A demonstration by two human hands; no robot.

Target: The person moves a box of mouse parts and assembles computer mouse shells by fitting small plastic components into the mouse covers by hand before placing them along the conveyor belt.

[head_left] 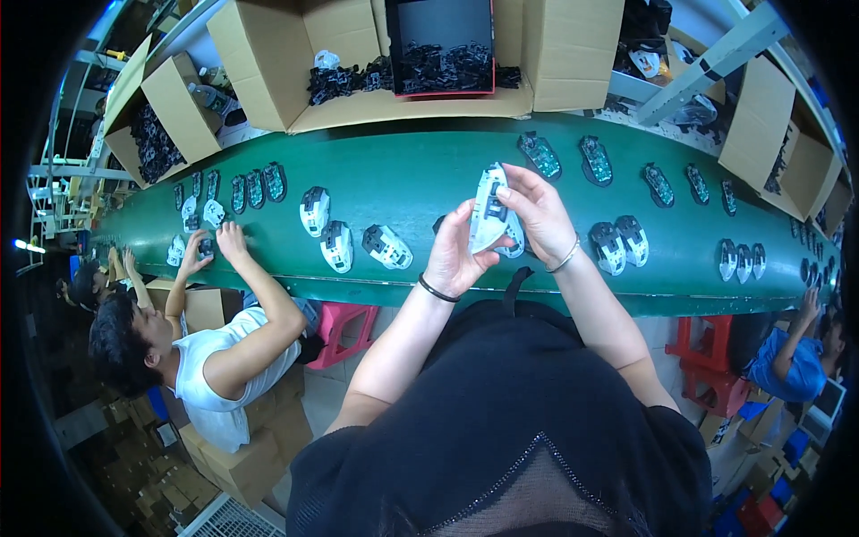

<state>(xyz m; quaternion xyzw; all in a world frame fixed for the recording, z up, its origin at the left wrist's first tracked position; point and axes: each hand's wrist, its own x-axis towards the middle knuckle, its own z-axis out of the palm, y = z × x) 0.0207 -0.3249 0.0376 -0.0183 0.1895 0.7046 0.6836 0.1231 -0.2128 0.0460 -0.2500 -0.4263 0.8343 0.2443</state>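
Both my hands hold one white computer-mouse shell (489,215) upright above the green conveyor belt (420,183). My left hand (455,255) cups it from below and behind, with a black band on the wrist. My right hand (537,210) grips its top and right side, fingers curled over the edge, a thin bracelet on that wrist. Black parts show inside the shell. Three more white and black mouse shells (338,243) lie on the belt just left of my hands, and two (619,243) lie to the right.
Green circuit boards (540,154) lie along the belt's far side. Open cardboard boxes (358,63) of black plastic parts stand behind it. A person in a white top (215,358) works at my left, another in blue (792,358) at far right. Pink and red stools (344,331) stand below.
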